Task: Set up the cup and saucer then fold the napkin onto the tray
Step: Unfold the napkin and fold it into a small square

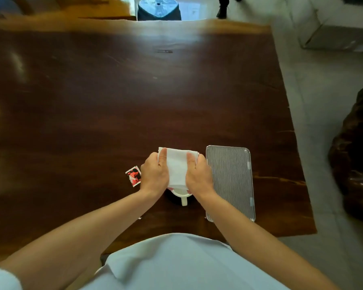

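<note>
Folding step: left hand [155,174] and right hand [198,174] pinch the white cloth napkin [177,164] over the white handled cup [184,198]; next, likely, onto the ribbed clear tray [232,181].

Both forearms bare, stretched forward, converging on the white folded cloth napkin [176,164]. My left hand [154,174] grips its left edge, my right hand [198,174] its right edge. Thumbs lie on top pointing away from me, fingers curled round the sides.
</note>
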A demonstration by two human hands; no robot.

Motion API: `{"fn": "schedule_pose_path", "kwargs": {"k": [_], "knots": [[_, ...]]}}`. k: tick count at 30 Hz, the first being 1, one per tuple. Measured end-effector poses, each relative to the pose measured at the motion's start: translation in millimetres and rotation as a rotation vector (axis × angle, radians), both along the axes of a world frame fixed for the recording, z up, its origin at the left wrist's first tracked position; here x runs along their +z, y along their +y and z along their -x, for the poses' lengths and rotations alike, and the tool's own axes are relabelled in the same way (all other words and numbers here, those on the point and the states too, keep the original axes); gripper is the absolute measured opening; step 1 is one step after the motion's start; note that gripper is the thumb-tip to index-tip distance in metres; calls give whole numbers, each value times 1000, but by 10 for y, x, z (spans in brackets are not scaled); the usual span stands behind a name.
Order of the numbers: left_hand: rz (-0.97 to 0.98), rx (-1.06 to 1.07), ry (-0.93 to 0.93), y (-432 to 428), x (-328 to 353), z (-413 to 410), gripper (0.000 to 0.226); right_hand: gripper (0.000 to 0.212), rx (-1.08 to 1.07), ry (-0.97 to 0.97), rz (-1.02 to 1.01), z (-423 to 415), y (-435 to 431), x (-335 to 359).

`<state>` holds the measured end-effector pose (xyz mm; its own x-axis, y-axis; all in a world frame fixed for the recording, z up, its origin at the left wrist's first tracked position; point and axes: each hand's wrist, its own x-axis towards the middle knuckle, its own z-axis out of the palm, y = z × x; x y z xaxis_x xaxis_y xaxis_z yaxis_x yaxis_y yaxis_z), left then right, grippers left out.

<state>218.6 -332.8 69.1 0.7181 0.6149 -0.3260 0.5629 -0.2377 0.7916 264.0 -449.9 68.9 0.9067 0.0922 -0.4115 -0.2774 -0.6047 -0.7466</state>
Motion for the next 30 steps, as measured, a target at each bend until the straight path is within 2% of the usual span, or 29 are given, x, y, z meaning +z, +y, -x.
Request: {"fn": "schedule_pose_path", "kwargs": {"k": [5,12,16,19,25,30], "knots": [[105,56,41,-240,-81,-64,51,40,-31,-35,16,-100,-232,-118],[373,-136,141,-570,-186,-124,24,38,-101,152,-38,-175,-831,-206],[633,-165,237,-762,-249,-221,33,25,-250,442,-231,-254,-1229,-196],[783,-112,270,-899,-305,-304,28,21,-322,614,-385,-315,-1498,-187],[912,-68,322,-1021,-426,-544,29,26,-268,712,-424,-594,-1758,-251],[961,-42,340,-1066,-545,-834,49,34,-248,716,-442,-924,-1826,-360]]}}
